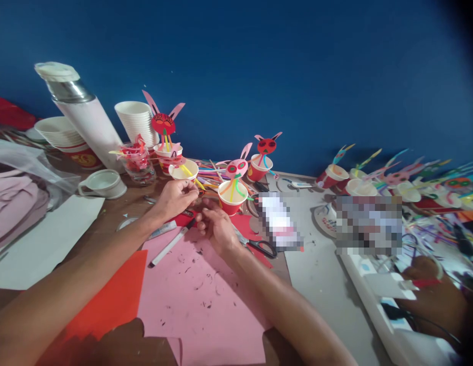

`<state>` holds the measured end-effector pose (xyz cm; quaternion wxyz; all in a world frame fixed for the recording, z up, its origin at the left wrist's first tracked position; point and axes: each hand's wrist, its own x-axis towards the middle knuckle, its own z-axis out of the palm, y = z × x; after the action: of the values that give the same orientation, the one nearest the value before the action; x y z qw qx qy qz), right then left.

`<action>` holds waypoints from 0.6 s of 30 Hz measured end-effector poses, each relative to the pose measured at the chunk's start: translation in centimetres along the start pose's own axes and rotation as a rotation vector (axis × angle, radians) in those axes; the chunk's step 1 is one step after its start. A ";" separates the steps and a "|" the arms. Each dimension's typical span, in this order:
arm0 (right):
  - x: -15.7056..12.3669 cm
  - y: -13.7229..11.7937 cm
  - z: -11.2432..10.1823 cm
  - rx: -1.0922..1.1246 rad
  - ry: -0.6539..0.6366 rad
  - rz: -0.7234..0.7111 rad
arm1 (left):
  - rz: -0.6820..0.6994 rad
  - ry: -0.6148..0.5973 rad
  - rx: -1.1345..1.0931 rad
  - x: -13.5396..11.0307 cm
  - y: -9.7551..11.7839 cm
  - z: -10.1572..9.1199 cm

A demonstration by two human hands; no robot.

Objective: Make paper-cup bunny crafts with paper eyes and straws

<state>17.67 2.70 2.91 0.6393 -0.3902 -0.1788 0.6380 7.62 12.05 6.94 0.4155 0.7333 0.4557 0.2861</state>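
Observation:
My left hand is curled, its fingertips pinched on a small orange-red paper piece just in front of a white paper cup. My right hand rests closed on the pink paper sheet, fingers bent toward the left hand; what it holds is hidden. A red paper cup with coloured strips and a pink bunny face stands just beyond both hands. A white pen and black-handled scissors lie beside the right hand.
A white thermos, stacked white cups, a stack of bowls and a mug stand at the back left. Several finished bunny cups line the right. Another person's hand works at far right. Red paper lies near.

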 end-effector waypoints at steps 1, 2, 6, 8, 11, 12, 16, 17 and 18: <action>0.0 0.1 0.1 -0.002 -0.006 0.001 | -0.001 0.001 -0.001 0.0 0.0 0.1; 0.0 0.1 0.1 -0.005 -0.012 0.003 | -0.002 0.003 -0.002 0.0 0.0 0.1; 0.2 0.2 0.2 -0.037 -0.007 -0.013 | -0.005 0.011 -0.008 0.0 0.1 0.3; 0.3 0.2 0.0 -0.056 0.008 -0.027 | -0.011 0.011 -0.015 0.0 0.2 0.3; 0.3 0.2 -0.2 -0.070 0.032 -0.039 | -0.025 0.003 -0.036 0.0 0.3 0.4; 0.3 0.3 -0.3 -0.073 0.040 -0.040 | -0.029 -0.003 -0.045 -0.1 0.3 0.5; 0.3 0.3 -0.3 -0.077 0.065 -0.040 | -0.036 -0.024 -0.073 -0.2 0.1 0.6; 0.3 0.3 -0.2 -0.077 0.069 -0.039 | -0.036 -0.031 -0.077 -0.2 0.0 0.6; 0.3 0.4 -0.1 -0.077 0.072 -0.037 | -0.035 -0.039 -0.080 -0.2 -0.1 0.7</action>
<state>17.57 2.95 2.47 0.6416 -0.4339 -0.1874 0.6041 8.03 11.69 6.51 0.4583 0.7135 0.4485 0.2825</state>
